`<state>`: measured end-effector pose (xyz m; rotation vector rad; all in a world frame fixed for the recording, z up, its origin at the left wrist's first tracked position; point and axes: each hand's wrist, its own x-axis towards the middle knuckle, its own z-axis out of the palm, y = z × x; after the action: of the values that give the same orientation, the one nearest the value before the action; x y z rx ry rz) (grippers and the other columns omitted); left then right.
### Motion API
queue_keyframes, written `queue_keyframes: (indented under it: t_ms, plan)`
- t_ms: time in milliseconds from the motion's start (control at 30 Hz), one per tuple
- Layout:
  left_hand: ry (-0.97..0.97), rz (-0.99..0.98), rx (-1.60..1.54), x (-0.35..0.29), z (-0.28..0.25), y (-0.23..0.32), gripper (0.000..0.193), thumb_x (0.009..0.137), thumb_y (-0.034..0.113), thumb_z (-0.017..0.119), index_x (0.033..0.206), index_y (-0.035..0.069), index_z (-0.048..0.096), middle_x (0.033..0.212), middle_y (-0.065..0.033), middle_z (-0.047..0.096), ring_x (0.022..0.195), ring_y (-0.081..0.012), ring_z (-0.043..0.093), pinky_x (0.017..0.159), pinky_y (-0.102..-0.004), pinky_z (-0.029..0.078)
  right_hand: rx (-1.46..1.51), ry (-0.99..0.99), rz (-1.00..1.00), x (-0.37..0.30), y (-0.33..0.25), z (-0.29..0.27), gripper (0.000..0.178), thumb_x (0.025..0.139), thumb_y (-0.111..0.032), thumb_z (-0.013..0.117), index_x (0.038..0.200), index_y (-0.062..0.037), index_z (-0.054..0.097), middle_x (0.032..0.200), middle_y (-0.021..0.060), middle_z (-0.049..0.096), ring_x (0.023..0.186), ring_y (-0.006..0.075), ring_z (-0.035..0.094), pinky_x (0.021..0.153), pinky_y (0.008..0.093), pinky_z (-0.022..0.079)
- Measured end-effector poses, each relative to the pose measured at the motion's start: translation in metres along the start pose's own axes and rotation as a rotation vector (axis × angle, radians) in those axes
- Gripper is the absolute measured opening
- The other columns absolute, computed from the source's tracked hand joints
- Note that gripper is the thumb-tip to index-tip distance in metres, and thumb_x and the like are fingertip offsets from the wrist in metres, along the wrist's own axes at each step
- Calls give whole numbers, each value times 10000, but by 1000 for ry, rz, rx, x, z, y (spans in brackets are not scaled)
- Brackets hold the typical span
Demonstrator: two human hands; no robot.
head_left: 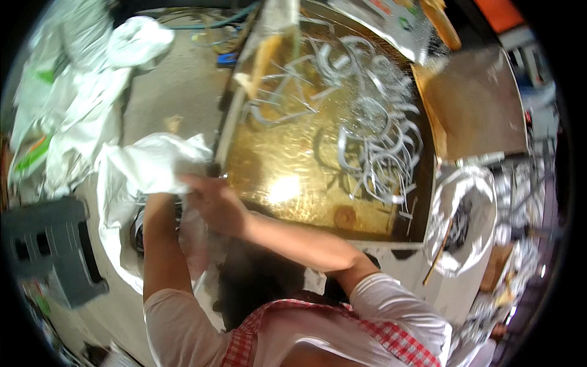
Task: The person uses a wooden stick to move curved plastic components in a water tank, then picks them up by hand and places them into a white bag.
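Note:
A white woven sack point(147, 162) stands open at my left. My left forearm reaches down into its mouth, and the left hand is hidden inside. Dark, curved pieces point(140, 229) show in the sack beside that arm. My right hand point(217, 205), slightly blurred, is at the sack's right rim with its fingers bent round the edge. To the right lies a wide, shallow tank point(263, 159) of yellowish water. Many curved, silvery strips point(379, 147) are in it, heaped mostly toward its right side.
Another white sack point(489, 202), with dark pieces and a thin stick, stands right of the tank. A brownish panel point(471, 104) leans at the far right. On the left are a grey plastic stool point(52, 251) and piled white sacks point(85, 92). A blue object point(227, 59) lies near the tank's far-left edge.

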<state>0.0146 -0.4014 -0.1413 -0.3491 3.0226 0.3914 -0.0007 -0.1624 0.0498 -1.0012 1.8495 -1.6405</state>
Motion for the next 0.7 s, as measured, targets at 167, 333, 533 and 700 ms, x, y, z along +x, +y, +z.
queue_keyframes:
  t_ms: [167, 333, 533, 700]
  plan:
    - [150, 21, 39, -18, 1, -13, 257, 776, 194, 518, 987, 70, 598, 1016, -157, 581, 979, -300, 529, 855, -382, 412, -276, -145, 104, -38, 9, -82, 546, 850, -191, 529, 1318, -19, 307, 1233, 214, 456, 1150, 341, 441, 981, 354, 358]
    - [197, -36, -10, -78, -65, 49, 388, 764, 87, 555, 1143, 11, 521, 1132, -206, 538, 1060, -393, 476, 926, -432, 364, -773, -13, 556, -126, 57, -206, 566, 835, -194, 561, 1324, -34, 325, 1265, 189, 442, 1173, 312, 426, 993, 410, 344]
    - [662, -322, -879, -177, -158, 178, 230, 852, 51, 553, 1056, -54, 557, 1054, -113, 591, 948, -165, 559, 841, -267, 432, -1266, 222, 814, -242, 143, -301, 543, 719, -260, 649, 1158, -30, 426, 1142, 158, 479, 1096, 284, 439, 922, 385, 358]
    - [186, 54, -948, -151, -188, 347, 222, 798, -5, 574, 1020, -17, 593, 973, -101, 622, 899, -182, 587, 815, -271, 448, -1349, 56, 1181, -252, 169, -338, 746, 717, -304, 637, 1313, -9, 299, 1336, 141, 362, 1256, 272, 311, 1058, 414, 182]
